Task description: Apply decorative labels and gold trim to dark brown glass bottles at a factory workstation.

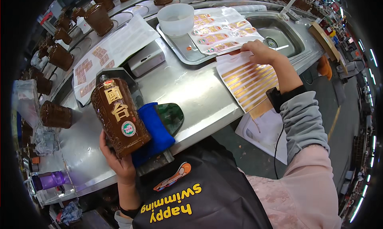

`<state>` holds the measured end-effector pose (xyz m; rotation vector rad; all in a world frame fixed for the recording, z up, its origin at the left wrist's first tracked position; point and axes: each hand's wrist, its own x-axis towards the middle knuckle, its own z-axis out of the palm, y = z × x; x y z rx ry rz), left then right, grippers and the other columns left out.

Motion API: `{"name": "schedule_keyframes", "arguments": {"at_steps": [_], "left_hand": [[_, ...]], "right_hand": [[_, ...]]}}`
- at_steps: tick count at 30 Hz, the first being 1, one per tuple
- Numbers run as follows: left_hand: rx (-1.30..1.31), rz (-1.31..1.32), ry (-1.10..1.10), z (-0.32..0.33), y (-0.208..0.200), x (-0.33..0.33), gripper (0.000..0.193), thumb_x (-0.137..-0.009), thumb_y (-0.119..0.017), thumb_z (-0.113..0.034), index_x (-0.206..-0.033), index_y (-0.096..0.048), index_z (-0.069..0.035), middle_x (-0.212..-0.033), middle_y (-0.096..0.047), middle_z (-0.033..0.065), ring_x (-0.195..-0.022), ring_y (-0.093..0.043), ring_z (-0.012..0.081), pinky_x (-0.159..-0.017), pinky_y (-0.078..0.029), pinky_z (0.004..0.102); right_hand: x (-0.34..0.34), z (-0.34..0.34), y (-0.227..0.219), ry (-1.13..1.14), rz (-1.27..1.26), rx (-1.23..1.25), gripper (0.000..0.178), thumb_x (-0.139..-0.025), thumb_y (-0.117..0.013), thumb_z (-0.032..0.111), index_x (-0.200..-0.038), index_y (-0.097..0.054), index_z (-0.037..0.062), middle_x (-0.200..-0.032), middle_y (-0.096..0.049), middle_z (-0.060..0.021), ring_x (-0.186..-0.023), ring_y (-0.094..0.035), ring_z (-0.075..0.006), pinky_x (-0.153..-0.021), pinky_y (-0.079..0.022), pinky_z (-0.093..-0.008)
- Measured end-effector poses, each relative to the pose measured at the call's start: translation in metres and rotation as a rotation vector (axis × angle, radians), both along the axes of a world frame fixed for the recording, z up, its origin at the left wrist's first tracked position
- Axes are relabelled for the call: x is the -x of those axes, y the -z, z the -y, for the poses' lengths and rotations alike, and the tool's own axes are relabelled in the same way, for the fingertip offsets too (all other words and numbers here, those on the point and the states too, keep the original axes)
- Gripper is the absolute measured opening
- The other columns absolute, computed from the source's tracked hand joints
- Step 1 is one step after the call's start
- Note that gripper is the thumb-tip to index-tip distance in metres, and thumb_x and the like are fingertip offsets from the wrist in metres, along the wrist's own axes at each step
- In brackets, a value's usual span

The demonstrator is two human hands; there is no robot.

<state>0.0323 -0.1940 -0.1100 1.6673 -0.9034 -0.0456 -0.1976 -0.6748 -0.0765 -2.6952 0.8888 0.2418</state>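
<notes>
The left hand (119,161) is curled around the lower end of a brown bottle (119,113), thumb along one side; the grip of the hidden fingers cannot be seen. The bottle is at the left of the worktop (195,95), tilted, its gilt characters facing up and its lower end toward the apron (203,189). A round sticker (128,128) sits near that lower end. A blue cloth (153,135) lies against the bottle's right side, with a camouflage cloth (170,117) just beside it.

The right hand (257,53) has its fingers bent and close together at the upper edge of a white sheet with gold strips (251,85), by the sheet of labels (219,31); whether it pinches anything cannot be told. The strip sheet hangs partly over the worktop's front edge. The labels lie partly over a metal tray (187,60) that also carries a translucent bowl (175,21). To their right is a sink (297,39) with a white tap (288,7). More brown jars (97,20) stand along the far side.
</notes>
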Motion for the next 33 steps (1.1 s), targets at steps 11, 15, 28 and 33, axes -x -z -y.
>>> {"name": "schedule_keyframes", "arguments": {"at_steps": [11,15,28,33], "left_hand": [[0.007,0.002,-0.001,-0.003,0.003,0.0,0.085,-0.09,-0.058,-0.052,-0.143,-0.024,0.005,-0.139,-0.04,0.0164,-0.123,-0.046,0.0241,-0.103,-0.037,0.0348],[0.015,-0.024,0.003,-0.001,0.002,0.0,0.085,-0.09,-0.059,-0.052,-0.143,-0.024,0.005,-0.139,-0.04,0.0164,-0.124,-0.046,0.0244,-0.104,-0.036,0.0355],[-0.003,0.013,0.022,-0.007,0.01,-0.006,0.084,-0.091,-0.057,-0.052,-0.144,-0.023,0.004,-0.14,-0.04,0.0152,-0.129,-0.041,0.0247,-0.108,-0.031,0.0367],[0.013,-0.037,-0.017,-0.004,0.009,-0.003,0.09,-0.086,-0.061,-0.056,-0.142,-0.026,0.006,-0.138,-0.04,0.0166,-0.125,-0.044,0.0253,-0.105,-0.034,0.0367]], "right_hand": [[-0.016,0.007,-0.036,-0.29,-0.021,0.335,0.017,-0.078,-0.062,0.014,-0.092,-0.069,0.0076,-0.094,-0.063,-0.0157,-0.1,-0.054,-0.0366,-0.087,-0.046,-0.0446],[-0.038,0.008,-0.025,-0.283,0.04,0.261,0.011,-0.08,-0.066,0.013,-0.089,-0.066,0.0074,-0.098,-0.061,-0.0129,-0.099,-0.052,-0.0334,-0.089,-0.043,-0.0395],[-0.059,-0.011,-0.014,-0.265,0.03,0.146,0.029,-0.077,-0.074,0.022,-0.096,-0.063,0.0032,-0.097,-0.063,-0.0119,-0.105,-0.051,-0.0303,-0.09,-0.043,-0.0386],[-0.054,-0.005,-0.013,-0.273,0.207,0.205,0.012,-0.082,-0.068,0.013,-0.09,-0.065,0.0048,-0.091,-0.064,-0.0091,-0.099,-0.052,-0.0277,-0.086,-0.044,-0.0367]]}}
